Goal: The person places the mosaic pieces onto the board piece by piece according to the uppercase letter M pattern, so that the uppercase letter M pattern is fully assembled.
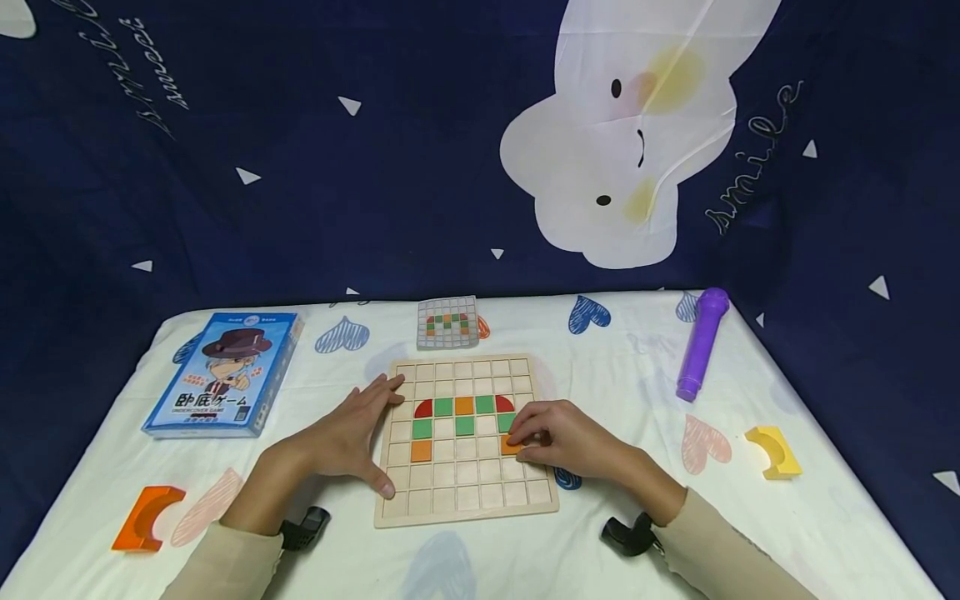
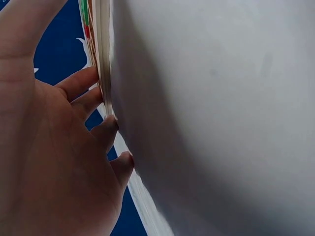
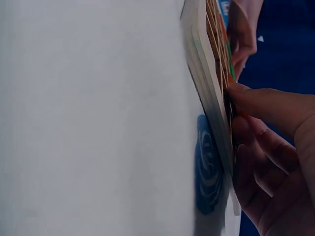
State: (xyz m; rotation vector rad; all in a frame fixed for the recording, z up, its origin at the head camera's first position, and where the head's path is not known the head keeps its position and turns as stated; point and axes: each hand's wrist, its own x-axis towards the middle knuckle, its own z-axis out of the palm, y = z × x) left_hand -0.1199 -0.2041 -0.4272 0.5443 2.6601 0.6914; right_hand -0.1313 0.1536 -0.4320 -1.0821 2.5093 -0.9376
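Note:
A wooden grid board (image 1: 467,522) lies in the middle of the table, with red, green and orange tiles set in several of its cells. My left hand (image 1: 347,432) rests along the board's left edge, thumb and fingers spread; the left wrist view shows its fingertips at that edge. With thumb and fingers, my right hand (image 1: 573,440) pinches an orange square tile (image 1: 509,447) at a cell on the board's right side, just below a green tile (image 1: 506,422). Another orange tile (image 1: 421,451) sits on the left. Behind the board lies a pattern card (image 1: 447,341) with a similar coloured arrangement.
A blue game box (image 1: 225,375) lies at the left, an orange arched block (image 1: 142,521) in front of it. To the right are a purple microphone-shaped object (image 1: 699,350) and a yellow arched block (image 1: 780,454). A dark blue cloth (image 1: 420,167) hangs behind the table.

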